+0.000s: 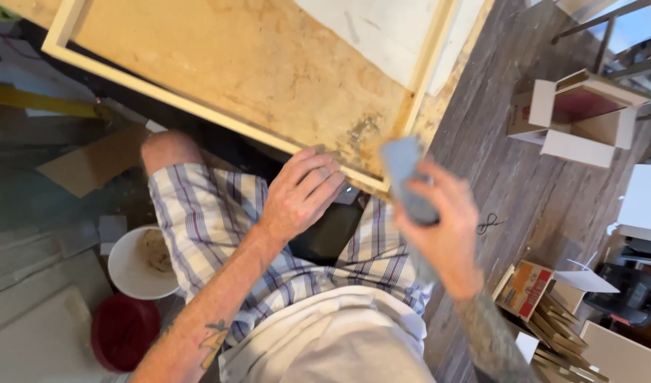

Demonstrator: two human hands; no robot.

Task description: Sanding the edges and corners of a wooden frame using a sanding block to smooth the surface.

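Grey block: a flat grey-blue pad, blurred by motion, gripped in the right hand just above the near corner of the framed panel; it looks like an abrasive block, though the blur leaves that unsure.
Right hand: fingers curled around the lower part of the block, thumb side toward the body, so the free end points at the wood; the forearm rises from the lower right, wrist bent back.
Left hand: spread flat, palm down, fingers together and reaching onto the frame's near rail, just left of the block; I judge it steadies the panel.
Left arm: stretched from the lower left across the lap, elbow low.
Framed panel: pale wood rails around a tan board with a dark stained patch in the corner nearest both hands; it lies tilted across the knees, beyond the hands.
Lap: plaid shorts and a white shirt, under both wrists.
Left of the left arm: 1 white bowl and 1 red bowl on the floor.
Right of the right hand: grey plank floor, 1 open cardboard box well apart, a smaller box near the elbow.
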